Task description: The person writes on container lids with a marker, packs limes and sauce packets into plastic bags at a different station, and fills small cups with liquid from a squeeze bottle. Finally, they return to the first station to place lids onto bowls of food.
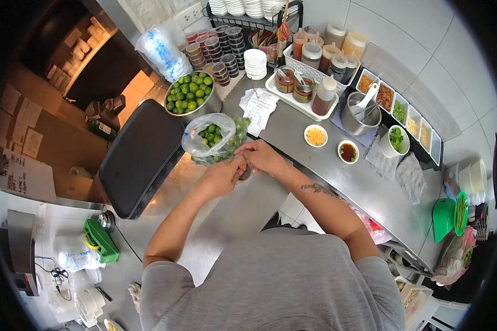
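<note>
Fiddling with something, apparently, the left hand (228, 172) and right hand (264, 157) look bunched close, can't tell what's in the grip, bag of limes (227, 134) just beyond, next probably needs steady fingers.

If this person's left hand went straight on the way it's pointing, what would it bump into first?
Most likely the right hand: its fingers lie just ahead of the left hand, close by the plastic bag of green fruit. Depth is unclear, so it might pass underneath.
</note>
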Tool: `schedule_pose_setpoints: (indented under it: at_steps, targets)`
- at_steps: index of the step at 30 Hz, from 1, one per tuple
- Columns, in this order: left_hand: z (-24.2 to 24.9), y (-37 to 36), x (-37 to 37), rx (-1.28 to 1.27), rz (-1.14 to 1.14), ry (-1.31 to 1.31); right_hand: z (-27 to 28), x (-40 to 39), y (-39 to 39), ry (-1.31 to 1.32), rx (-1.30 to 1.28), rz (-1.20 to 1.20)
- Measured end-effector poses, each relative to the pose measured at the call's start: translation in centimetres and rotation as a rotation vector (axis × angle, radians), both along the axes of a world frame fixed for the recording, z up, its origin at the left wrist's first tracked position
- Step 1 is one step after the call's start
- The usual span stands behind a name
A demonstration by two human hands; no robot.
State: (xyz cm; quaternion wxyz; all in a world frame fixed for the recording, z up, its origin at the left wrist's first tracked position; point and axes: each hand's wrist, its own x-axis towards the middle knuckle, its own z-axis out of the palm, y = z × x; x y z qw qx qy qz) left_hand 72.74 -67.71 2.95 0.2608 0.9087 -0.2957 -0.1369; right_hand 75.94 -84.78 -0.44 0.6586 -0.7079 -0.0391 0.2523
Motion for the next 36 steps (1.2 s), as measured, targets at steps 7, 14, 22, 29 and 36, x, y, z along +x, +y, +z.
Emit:
schedule_pose_setpoints:
  at_steps: [7,14,22,29,36]
  targets:
    - [3.0,-0.2,1.5,0.354,-0.130,0.058,-0.2,1.2,-0.5,0.146,0.194,-0.041]
    - [5.6,-2.3,3.6,0.649,-0.340,0.034,1.2,0.7,-1.8,0.130,0.475,0.070]
    - [4.1,-4.1,4.8,0.904,-0.417,-0.012,1.2,0.2,-2.2,0.039,0.507,0.020]
    - [4.5,-0.2,6.3,0.616,-0.218,0.122,1.9,0.9,-0.9,0.292,0.839,0.049]
    - [2.0,4.4,6.0,0.271,-0.223,-0.001,1.9,1.9,-0.8,0.108,0.449,0.085]
